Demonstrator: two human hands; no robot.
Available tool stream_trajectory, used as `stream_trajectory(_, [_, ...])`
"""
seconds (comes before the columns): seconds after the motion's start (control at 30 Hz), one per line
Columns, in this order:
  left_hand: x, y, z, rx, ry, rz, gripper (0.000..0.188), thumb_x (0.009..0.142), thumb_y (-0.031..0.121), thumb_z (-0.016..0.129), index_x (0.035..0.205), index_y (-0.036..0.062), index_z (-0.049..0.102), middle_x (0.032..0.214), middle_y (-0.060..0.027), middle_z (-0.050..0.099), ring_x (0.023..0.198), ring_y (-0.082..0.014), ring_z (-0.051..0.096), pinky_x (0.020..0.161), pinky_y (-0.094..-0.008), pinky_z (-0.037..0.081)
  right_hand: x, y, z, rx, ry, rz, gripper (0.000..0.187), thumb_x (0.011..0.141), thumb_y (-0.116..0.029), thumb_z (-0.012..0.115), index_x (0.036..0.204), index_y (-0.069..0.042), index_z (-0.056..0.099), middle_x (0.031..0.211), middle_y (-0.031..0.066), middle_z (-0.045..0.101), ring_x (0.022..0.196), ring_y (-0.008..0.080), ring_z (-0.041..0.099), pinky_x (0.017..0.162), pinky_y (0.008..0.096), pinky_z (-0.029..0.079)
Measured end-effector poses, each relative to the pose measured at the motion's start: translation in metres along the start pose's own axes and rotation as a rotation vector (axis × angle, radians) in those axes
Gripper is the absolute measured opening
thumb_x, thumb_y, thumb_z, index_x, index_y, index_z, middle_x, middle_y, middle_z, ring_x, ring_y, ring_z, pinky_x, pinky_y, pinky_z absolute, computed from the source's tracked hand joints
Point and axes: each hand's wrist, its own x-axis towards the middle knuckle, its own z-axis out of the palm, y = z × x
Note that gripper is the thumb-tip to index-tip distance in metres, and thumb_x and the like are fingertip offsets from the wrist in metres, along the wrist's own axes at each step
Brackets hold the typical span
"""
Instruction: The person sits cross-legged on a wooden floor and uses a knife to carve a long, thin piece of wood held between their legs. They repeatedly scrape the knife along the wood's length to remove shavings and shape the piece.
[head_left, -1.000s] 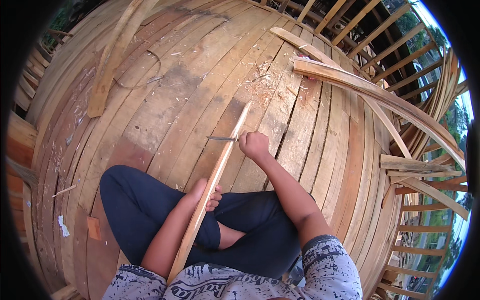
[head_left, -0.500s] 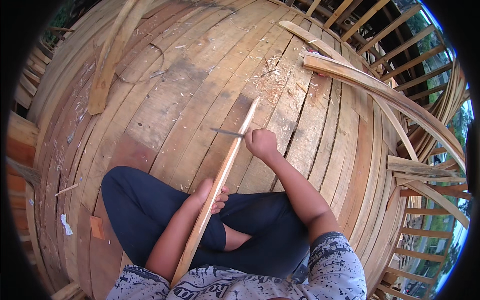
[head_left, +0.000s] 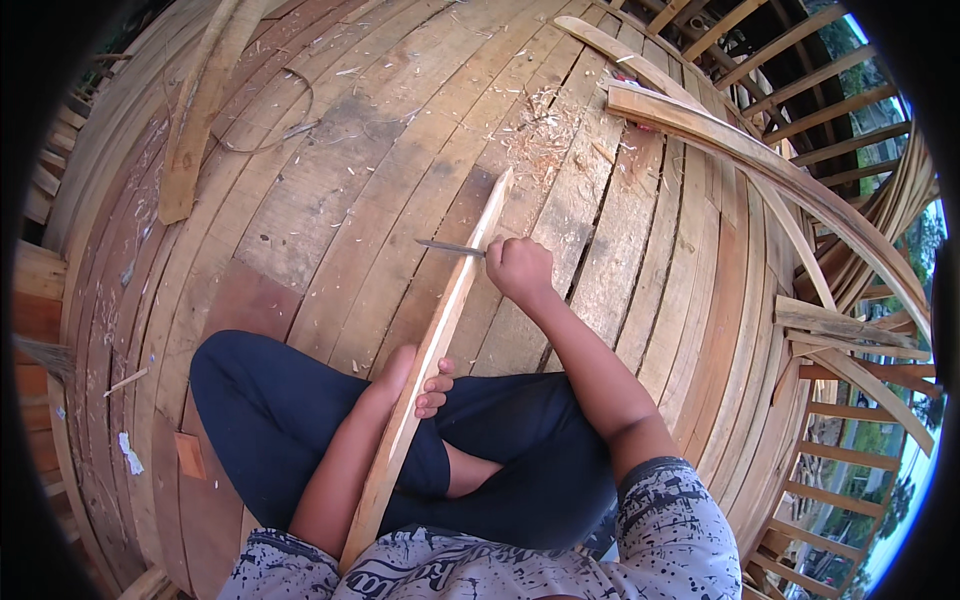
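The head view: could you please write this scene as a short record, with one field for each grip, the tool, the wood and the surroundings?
Left grip: closed around the wooden strip
Right grip: closed on the bladed tool, handle hidden
Tool position: across the wooden strip, tip pointing left
Wood position: slanting away from the body, tapered at the far end
Floor: wooden planks
Shavings: scattered beyond the tapered end
Posture: seated, legs crossed

The right grip (head_left: 520,268) is clenched ahead, arm (head_left: 600,385) extended; the left grip (head_left: 435,387) curls above crossed legs (head_left: 285,425).
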Motion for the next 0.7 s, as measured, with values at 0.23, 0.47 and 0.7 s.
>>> stream_trajectory(0.23, [-0.002,0.001,0.003,0.092,0.09,0.034,0.029,0.095,0.039,0.036,0.081,0.0163,0.046,0.051,0.0011,0.038,0.033,-0.0155,0.04,0.03,-0.0322,0.034,0.002,-0.007,-0.004,-0.017,-0.008,0.073,0.043,0.089,-0.027,0.048,0.06,-0.001,0.066,0.061,0.0224,0.063,0.055,0.04,0.063,0.057,0.0493,0.053])
stream_trajectory(0.47, [0.0,0.001,-0.001,-0.056,-0.078,-0.026,0.028,0.095,0.037,0.035,0.08,0.0166,0.047,0.051,0.0008,0.04,0.034,-0.0157,0.041,0.032,-0.031,0.036,0.006,-0.002,-0.001,0.027,-0.001,0.07,0.048,0.093,-0.027,0.046,0.059,0.001,0.064,0.061,0.0256,0.062,0.057,0.0436,0.063,0.061,0.0514,0.053])
stream_trajectory(0.7, [0.013,-0.009,0.015,0.203,0.254,0.405,0.05,0.099,0.056,0.041,0.103,0.0077,0.053,0.064,-0.0033,0.049,0.042,-0.0145,0.046,0.037,-0.0278,0.038,-0.006,-0.002,-0.015,0.023,-0.135,0.102,0.05,0.096,-0.032,0.043,0.068,0.0,0.068,0.069,0.0245,0.066,0.068,0.0426,0.067,0.069,0.0499,0.055])
